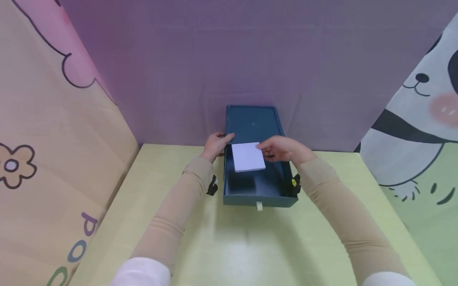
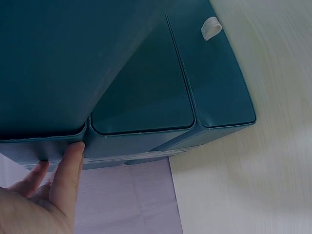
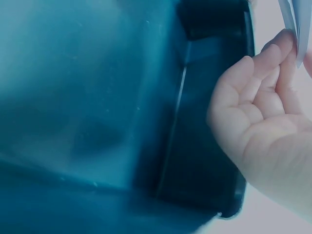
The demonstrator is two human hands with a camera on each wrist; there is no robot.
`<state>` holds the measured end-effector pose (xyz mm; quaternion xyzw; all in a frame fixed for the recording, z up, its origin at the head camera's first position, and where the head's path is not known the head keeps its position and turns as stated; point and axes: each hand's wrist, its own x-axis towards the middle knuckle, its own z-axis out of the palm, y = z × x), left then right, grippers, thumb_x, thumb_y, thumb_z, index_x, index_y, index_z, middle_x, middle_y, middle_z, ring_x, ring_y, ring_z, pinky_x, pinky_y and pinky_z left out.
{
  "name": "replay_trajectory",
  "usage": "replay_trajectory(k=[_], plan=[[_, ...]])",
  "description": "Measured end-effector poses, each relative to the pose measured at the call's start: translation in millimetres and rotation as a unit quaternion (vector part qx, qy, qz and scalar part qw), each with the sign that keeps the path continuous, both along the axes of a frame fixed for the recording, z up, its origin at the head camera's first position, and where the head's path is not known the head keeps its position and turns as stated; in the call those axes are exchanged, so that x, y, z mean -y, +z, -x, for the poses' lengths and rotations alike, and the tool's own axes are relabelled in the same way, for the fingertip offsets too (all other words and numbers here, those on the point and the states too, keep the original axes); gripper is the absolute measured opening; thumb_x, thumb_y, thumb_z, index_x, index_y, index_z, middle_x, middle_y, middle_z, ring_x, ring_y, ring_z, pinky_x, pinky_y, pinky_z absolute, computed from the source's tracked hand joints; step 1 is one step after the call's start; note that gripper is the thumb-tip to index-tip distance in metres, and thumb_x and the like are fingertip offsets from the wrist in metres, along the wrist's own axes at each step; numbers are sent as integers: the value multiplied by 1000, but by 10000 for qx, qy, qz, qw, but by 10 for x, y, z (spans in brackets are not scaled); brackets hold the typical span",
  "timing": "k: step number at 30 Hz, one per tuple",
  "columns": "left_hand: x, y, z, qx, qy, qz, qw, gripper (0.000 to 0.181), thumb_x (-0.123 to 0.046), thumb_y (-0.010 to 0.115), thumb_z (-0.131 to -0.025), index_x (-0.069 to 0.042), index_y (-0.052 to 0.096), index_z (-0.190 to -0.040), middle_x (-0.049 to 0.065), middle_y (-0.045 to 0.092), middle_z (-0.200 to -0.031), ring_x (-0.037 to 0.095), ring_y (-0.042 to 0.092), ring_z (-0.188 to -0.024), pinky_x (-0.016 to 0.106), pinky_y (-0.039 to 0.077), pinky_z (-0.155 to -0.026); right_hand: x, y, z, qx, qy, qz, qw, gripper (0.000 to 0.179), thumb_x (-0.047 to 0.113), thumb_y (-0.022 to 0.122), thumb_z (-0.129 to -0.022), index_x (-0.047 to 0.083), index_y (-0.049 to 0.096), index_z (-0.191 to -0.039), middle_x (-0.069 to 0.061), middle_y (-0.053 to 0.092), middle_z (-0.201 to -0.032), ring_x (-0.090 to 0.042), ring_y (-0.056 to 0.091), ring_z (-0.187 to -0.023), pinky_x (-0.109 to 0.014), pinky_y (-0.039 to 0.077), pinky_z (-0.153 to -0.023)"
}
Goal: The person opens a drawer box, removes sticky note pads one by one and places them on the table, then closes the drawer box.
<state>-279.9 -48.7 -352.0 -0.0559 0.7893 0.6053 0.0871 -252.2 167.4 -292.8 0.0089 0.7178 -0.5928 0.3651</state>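
A dark teal box with drawers (image 1: 253, 119) stands against the back wall, its top drawer (image 1: 259, 201) pulled out toward me. My right hand (image 1: 280, 148) pinches a white square pad of paper (image 1: 247, 157) by its right edge, over the open drawer. Only the pad's edge (image 3: 298, 29) shows in the right wrist view, beside the fingers. With fairly straight fingers, my left hand (image 1: 216, 144) touches the box's left side near the drawer's back end. The left wrist view shows this hand (image 2: 48, 195) against the box's side.
A white loop tab (image 1: 259, 206) hangs from the drawer front. The left wrist view shows another loop tab (image 2: 211, 28) on a lower drawer. Printed cloth walls flank the pale table (image 1: 236, 254), and a purple cloth (image 1: 229, 59) hangs behind it.
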Motion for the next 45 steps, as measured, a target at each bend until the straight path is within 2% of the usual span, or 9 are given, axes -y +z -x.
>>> replay_trajectory(k=[8, 15, 22, 28, 34, 45], plan=[[35, 10, -26, 32, 39, -48, 10000, 65, -42, 62, -89, -4, 44, -139, 15, 45, -141, 31, 48, -125, 47, 50, -93, -92, 114, 2, -42, -106, 51, 9999, 30, 16, 46, -99, 17, 68, -79, 5, 66, -83, -12, 57, -81, -27, 42, -83], [48, 24, -59, 51, 40, 75, 10000, 65, -43, 61, -89, -5, 44, -139, 14, 46, -141, 29, 49, -124, 43, 52, -90, -237, 98, -4, -95, -45, 29, 9999, 30, 16, 45, -99, 17, 68, -80, 5, 65, -83, -12, 56, -81, -26, 43, -82], [48, 30, -80, 15, 64, 55, 10000, 65, -42, 62, -88, -5, 45, -138, 14, 48, -139, 29, 50, -123, 43, 53, -89, -413, 99, -32, -55, -128, 138, 9998, 35, 16, 41, -100, 18, 68, -78, 6, 64, -83, -11, 55, -81, -26, 44, -80], [47, 18, -90, 5, 45, -15, 10000, 64, -42, 62, -88, -5, 45, -138, 14, 48, -138, 29, 50, -122, 42, 53, -88, -571, 114, -27, -210, -139, 164, 9995, 36, 17, 39, -101, 19, 68, -79, 7, 66, -81, -8, 57, -77, -25, 47, -77], [36, 8, -102, 23, 3, -34, 10000, 65, -42, 62, -88, -6, 44, -139, 13, 47, -139, 29, 50, -122, 43, 52, -90, -763, 62, -3, -224, -218, 53, 9995, 34, 19, 39, -101, 20, 66, -82, 8, 65, -82, -8, 59, -78, -25, 49, -76], [-3, 11, -136, 11, -7, -126, 9999, 64, -40, 62, -89, -5, 44, -138, 14, 48, -138, 30, 50, -122, 47, 51, -92, -1090, -100, -71, -158, -438, -68, 9989, 33, 18, 37, -102, 21, 63, -82, 9, 64, -82, -7, 60, -78, -23, 49, -75]])
